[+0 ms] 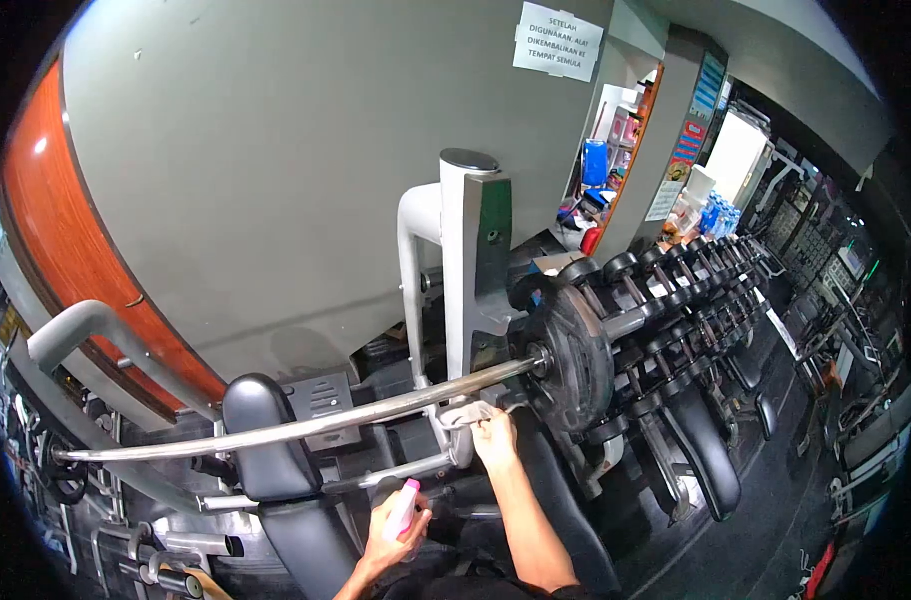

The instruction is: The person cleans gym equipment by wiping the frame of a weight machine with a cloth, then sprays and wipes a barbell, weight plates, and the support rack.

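Centre frame: right hand [495, 437] presses a cloth [465, 413] against the barbell [306, 428]. Lower centre: left hand [391, 535] closed around a pink-topped spray bottle [404, 507].

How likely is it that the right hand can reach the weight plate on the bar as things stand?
Probably yes: the right hand, pressing a cloth to the bar, sits close beside the weight plate, and nothing shows between them along the bar.
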A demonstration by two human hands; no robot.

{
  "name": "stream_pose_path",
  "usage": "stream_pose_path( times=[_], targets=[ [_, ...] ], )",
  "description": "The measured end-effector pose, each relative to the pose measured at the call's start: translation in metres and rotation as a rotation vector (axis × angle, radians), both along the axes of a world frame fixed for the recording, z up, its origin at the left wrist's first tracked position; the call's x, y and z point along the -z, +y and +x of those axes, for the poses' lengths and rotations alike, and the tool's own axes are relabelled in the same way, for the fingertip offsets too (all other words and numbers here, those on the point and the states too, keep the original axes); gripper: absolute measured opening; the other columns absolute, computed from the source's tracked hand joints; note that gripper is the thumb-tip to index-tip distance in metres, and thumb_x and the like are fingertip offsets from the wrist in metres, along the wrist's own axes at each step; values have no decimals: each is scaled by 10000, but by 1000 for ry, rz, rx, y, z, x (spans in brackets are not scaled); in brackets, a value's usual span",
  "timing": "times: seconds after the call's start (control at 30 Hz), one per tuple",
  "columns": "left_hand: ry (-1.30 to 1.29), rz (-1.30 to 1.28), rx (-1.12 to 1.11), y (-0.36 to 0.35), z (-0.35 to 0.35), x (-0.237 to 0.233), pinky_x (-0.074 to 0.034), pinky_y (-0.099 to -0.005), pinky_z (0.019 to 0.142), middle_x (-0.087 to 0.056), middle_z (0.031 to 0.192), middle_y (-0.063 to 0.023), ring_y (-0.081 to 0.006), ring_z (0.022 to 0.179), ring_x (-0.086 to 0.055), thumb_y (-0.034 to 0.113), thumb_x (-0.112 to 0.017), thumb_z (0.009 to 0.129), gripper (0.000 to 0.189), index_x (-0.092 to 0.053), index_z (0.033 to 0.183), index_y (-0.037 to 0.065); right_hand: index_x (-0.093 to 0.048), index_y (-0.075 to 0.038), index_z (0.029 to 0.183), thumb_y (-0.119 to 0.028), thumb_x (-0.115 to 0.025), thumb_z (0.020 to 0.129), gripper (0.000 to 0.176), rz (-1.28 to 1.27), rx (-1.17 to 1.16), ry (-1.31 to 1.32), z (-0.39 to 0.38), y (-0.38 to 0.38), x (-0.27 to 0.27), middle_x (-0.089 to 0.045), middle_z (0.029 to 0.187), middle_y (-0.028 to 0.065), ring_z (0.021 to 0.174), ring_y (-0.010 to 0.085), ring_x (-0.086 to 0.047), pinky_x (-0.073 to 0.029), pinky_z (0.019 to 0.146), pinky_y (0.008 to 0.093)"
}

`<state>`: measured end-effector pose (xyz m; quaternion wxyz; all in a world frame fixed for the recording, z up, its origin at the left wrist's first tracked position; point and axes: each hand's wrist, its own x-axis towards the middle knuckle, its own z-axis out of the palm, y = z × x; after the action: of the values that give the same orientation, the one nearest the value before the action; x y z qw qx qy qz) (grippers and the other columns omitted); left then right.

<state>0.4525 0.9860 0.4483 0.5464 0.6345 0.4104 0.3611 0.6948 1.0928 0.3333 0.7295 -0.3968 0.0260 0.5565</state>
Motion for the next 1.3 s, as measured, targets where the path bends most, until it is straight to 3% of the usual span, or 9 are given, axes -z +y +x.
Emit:
stream_pose_path(
  times=[0.23, 0.37, 0.47, 0.6, 0.73, 0.93, 1.07, 1.13, 1.3],
  targets=[
    [1, 194, 72, 13, 11, 9, -485, -256, 579, -616, 751, -44, -105, 620, -595, 97, -674, 830, 170, -595, 955, 13, -533, 16, 1133, -176, -390, 944, 305, 216, -3, 210, 9, -31, -15, -603, 1128, 157, 1077, 268, -573, -441, 962, 429],
    [-3, 116, 109, 17, 18, -3, -474, -243, 542, -615, 753, -36, -87, 599, -588, 87, -672, 832, 171, -592, 967, 21, -520, -16, 1188, -197, -415, 932, 331, 216, 314, 37, -4, -64, -52, -576, 1176, 149, 1104, 266, -563, -429, 979, 419],
    [-19, 178, 121, 18, 19, 3, -460, -231, 502, -610, 737, -30, -73, 569, -576, 79, -664, 839, 160, -587, 969, 26, -533, 20, 1157, -185, -474, 930, 312, 107, 664, -559, -8, -65, -92, -596, 1104, 131, 1001, 194, -565, -452, 880, 369],
    [-42, 95, 132, 17, 19, 3, -465, -232, 503, -609, 734, -28, -76, 569, -577, 81, -664, 839, 165, -586, 973, 25, -615, -26, 1017, -65, -552, 796, 233, 39, 61, -2056, 26, -47, -127, -639, 974, 117, 942, 255, -584, -459, 822, 402],
    [4, 151, 132, 15, 17, -6, -471, -234, 524, -613, 753, -24, -76, 592, -583, 88, -671, 834, 184, -590, 986, 24, -616, -86, 1054, -93, -543, 748, 314, 171, -275, -2378, 25, -16, -143, -642, 983, 117, 1022, 281, -569, -421, 903, 406],
    [26, 180, 64, 15, 17, 5, -485, -245, 577, -633, 787, -38, -94, 620, -592, 103, -683, 826, 208, -599, 994, 13, -621, -99, 1012, -105, -500, 754, 285, 362, -918, -2083, 6, -5, -153, -649, 864, 135, 768, 321, -635, -500, 674, 448],
    [38, 50, 78, 14, 14, 6, -488, -253, 608, -642, 808, -52, -101, 658, -598, 107, -687, 822, 217, -607, 1002, 14, -634, -58, 1012, -86, -492, 758, 292, 369, -849, -2132, -5, -18, -153, -652, 933, 150, 868, 320, -636, -514, 743, 386],
    [17, 81, 56, 15, 14, 13, -485, -251, 600, -638, 803, -52, -98, 651, -595, 107, -687, 822, 212, -609, 995, 15, -582, -45, 997, 3, -441, 760, 280, 415, -890, -1559, 5, -17, -162, -658, 866, 170, 855, 300, -664, -519, 726, 397],
    [108, 194, 41, 17, 13, -3, -479, -253, 588, -625, 786, -52, -100, 637, -591, 109, -690, 819, 202, -613, 979, 13, -590, -53, 1050, 81, -474, 710, 383, 314, -315, -1719, 34, -28, -214, -641, 967, 147, 920, 297, -631, -500, 799, 374]
  ],
)
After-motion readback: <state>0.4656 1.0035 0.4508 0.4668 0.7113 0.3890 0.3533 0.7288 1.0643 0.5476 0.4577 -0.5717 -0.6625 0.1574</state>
